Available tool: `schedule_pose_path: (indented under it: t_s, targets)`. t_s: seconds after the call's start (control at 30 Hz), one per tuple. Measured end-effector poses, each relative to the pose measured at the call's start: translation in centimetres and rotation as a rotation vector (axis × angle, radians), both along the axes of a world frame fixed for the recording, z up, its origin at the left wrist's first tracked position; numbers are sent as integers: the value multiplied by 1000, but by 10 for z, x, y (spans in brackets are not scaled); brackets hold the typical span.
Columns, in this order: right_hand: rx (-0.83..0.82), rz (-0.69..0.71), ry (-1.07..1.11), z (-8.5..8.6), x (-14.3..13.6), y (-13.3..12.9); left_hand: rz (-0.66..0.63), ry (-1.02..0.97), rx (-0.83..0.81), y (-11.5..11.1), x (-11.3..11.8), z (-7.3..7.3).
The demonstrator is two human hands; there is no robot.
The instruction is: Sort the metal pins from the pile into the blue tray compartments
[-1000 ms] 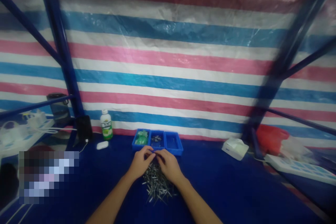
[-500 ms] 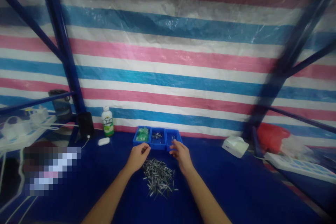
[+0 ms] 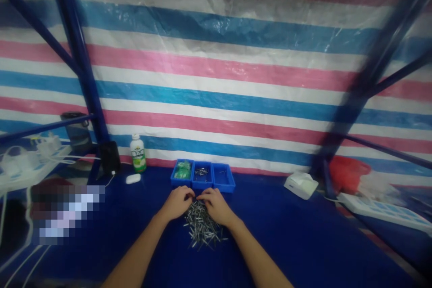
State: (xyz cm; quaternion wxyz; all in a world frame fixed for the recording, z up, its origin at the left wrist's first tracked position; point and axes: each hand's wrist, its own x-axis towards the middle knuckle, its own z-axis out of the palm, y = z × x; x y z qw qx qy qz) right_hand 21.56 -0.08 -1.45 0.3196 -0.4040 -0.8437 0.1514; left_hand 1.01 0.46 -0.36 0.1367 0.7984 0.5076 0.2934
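Note:
A heap of thin silvery metal pieces [image 3: 203, 227] lies on the dark blue table. My left hand [image 3: 179, 201] is at the heap's upper left edge, thumb and fingers pinched together on something too small to make out. Close beside it, my right hand [image 3: 216, 206] reaches over the top of the heap, its fingers bent and nearly touching the left fingertips; what it holds, if anything, is hidden. Behind the hands stand three blue bins: the left one [image 3: 174, 182] with green-and-white items, the middle one [image 3: 202, 185] with small dark pieces, the right one [image 3: 223, 187] with a few tiny pieces.
A white-and-green bottle [image 3: 138, 154] and a white case [image 3: 133, 178] stand at the back left, near a black device [image 3: 109, 157]. A tissue pack [image 3: 301, 185], a red bag [image 3: 349, 174] and a power strip [image 3: 384, 211] lie to the right.
My right hand has moved from the right bin down and left to the heap, beside my left hand. My left hand has stayed nearly in place.

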Motion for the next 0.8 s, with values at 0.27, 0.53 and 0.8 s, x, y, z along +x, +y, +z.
schedule_pose_path:
  t_s: [0.27, 0.53, 0.8]
  targets:
    - [-25, -10, -98, -10, -6, 9, 129, -85, 13, 13, -10, -7]
    - [-84, -54, -75, -8, -4, 4, 74, -54, -36, 8, -9, -11]
    - [-130, -122, -78, -6, -11, 13, 65, -37, -34, 13, -6, -14]
